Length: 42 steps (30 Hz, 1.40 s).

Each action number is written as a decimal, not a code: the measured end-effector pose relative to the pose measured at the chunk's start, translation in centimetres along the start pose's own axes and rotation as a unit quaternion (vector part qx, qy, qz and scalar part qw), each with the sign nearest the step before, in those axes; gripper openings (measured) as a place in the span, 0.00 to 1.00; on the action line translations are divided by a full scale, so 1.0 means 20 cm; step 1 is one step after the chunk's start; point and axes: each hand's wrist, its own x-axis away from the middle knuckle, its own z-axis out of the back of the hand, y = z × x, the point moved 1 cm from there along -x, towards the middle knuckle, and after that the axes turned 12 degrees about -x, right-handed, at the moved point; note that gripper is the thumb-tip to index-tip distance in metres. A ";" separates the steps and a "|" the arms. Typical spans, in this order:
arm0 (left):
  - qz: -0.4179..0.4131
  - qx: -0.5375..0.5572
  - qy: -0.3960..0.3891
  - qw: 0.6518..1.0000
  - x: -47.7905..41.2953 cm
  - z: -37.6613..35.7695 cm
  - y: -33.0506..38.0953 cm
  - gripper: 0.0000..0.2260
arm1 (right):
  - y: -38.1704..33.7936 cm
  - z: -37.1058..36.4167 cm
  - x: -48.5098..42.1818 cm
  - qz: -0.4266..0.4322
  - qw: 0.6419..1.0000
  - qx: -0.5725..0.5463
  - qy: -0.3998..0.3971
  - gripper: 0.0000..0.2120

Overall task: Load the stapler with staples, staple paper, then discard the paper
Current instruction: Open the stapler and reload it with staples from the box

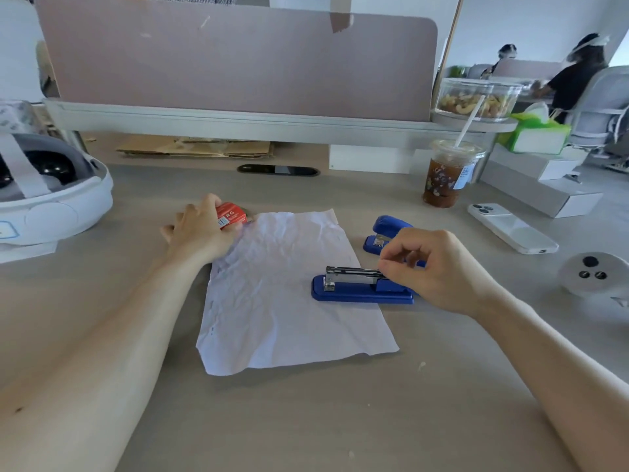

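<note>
Fingers [391,267] of the right hand [439,270]: thumb and forefinger pinched together at the rear end of the magazine [354,274], the rest loosely curled. Cannot tell whether a staple strip sits between the tips; too small to make out.

Left hand [200,229]: fingers curled over the red staple box [231,215], gripping it, just off the far left corner of the paper [279,294].

Blue stapler [360,291]: hinged open, cover [388,229] thrown back toward the far side of the desk [306,420], metal magazine exposed and facing up. Base lies over the paper's right edge, mid-desk. Paper is a crumpled white sheet, lying flat.

Toward the far right of the desk: iced drink cup [446,178] and phone [510,228], well apart from the work.

Judgement: the loading step is in hand; stapling and discarding are not begun.

To do it well:
- Set the strip legs down in the magazine channel, square to it, not skewed.
- Slide it fully toward the front end, so nothing rides up.
- Steady the base with the left hand; on creased paper it could skid under a push.
- Keep fingertips clear of the hinge, then bring the cover down until it seats.
</note>
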 end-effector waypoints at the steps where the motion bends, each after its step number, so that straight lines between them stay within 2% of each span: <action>1: -0.002 0.001 0.006 1.000 0.00 0.00 0.00 0.23 | 0.00 -0.02 -0.01 0.000 1.000 0.003 -0.003 0.04; 4: -0.013 0.051 0.053 0.997 0.01 0.03 0.01 0.23 | -0.05 -0.08 -0.05 -0.004 1.000 0.017 -0.016 0.06; 7: -0.134 0.151 0.102 0.974 0.04 0.05 0.05 0.24 | -0.12 -0.13 -0.12 0.010 0.999 0.043 -0.003 0.05; 10: -0.256 0.191 0.066 0.945 0.10 0.06 0.12 0.27 | -0.17 -0.17 -0.20 0.034 0.997 0.041 0.059 0.06; 13: -0.315 0.198 0.040 0.927 0.16 0.06 0.18 0.28 | -0.19 -0.22 -0.24 0.062 0.991 0.037 0.116 0.04; 16: -0.351 0.235 0.019 0.906 0.21 0.08 0.22 0.29 | -0.16 -0.25 -0.24 0.048 0.991 0.054 0.115 0.05; 21: -0.386 0.275 0.009 0.881 0.25 0.09 0.25 0.28 | -0.11 -0.23 -0.23 0.026 0.991 0.068 0.113 0.04; 29: -0.397 0.294 0.004 0.870 0.29 0.09 0.28 0.29 | -0.09 -0.22 -0.21 -0.035 0.992 0.046 0.113 0.05; 37: -0.382 0.297 -0.002 0.875 0.29 0.06 0.29 0.27 | -0.10 -0.23 -0.20 -0.130 0.983 -0.057 0.118 0.04; 42: -0.394 0.287 -0.005 0.873 0.29 0.06 0.31 0.31 | -0.10 -0.22 -0.20 -0.180 0.968 -0.110 0.135 0.05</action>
